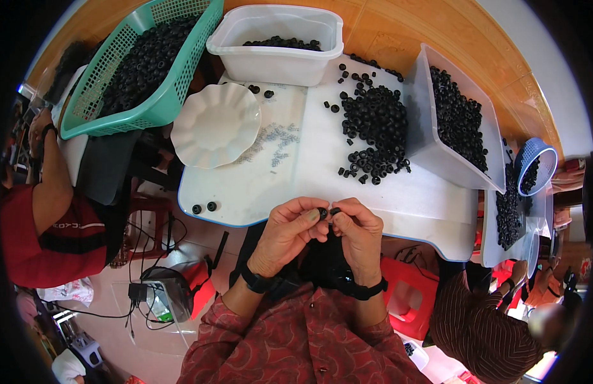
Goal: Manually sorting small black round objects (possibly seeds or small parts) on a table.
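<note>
Black and round, a bead [323, 213] is pinched tight in the fingers [301, 222] of the left hand [280, 235]; the right hand [358, 238] pinches a small dark piece [335, 210] beside it, at the white desk [424, 208]. Beyond: scalloped white plate [216, 125], black bead heap [375, 118], translucent plastic bin [434, 153].

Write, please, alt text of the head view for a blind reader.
A person's left hand and right hand each pinch a small black part at a white table. Beyond are a pile of similar parts, clear pieces and a scalloped plate; a teal basket, white tub and translucent bin hold more black parts.
</note>
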`<action>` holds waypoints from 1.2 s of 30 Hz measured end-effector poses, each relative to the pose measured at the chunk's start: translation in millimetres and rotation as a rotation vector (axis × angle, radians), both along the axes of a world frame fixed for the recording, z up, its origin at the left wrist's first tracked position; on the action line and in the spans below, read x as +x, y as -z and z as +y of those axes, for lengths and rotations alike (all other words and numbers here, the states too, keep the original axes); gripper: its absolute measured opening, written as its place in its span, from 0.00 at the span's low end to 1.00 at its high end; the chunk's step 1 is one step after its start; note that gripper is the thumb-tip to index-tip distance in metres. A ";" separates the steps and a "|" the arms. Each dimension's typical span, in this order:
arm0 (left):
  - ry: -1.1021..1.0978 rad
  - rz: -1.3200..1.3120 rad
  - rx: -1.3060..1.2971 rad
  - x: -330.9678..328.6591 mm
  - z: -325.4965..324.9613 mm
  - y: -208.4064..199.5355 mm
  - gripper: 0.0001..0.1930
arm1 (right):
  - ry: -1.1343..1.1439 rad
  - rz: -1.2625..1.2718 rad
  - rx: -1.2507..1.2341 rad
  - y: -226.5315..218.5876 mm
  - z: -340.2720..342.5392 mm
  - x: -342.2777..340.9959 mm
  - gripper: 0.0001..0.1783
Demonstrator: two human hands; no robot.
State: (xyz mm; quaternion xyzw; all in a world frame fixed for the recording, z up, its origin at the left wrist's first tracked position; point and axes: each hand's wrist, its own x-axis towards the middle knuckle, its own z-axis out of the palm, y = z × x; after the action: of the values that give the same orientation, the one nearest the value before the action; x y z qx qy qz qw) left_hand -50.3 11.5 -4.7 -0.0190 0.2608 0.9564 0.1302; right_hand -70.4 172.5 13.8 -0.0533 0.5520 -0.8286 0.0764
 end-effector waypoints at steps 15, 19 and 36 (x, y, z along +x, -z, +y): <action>-0.065 0.020 -0.027 2.5 2.4 -8.0 0.12 | 0.078 0.081 0.085 -1.2 -2.4 2.4 0.09; -0.083 0.013 -0.051 2.9 2.8 -8.3 0.12 | 0.083 0.074 0.093 -3.0 -4.0 3.1 0.08; -0.113 0.062 -0.170 3.6 4.4 -13.8 0.12 | 0.099 0.097 0.134 -3.2 -5.8 3.2 0.07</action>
State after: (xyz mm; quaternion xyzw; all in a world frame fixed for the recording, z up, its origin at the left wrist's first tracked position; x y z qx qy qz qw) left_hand -46.7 15.8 9.1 -0.0152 0.3436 0.9367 0.0657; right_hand -67.2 166.6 17.0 -0.0606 0.6111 -0.7892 0.0118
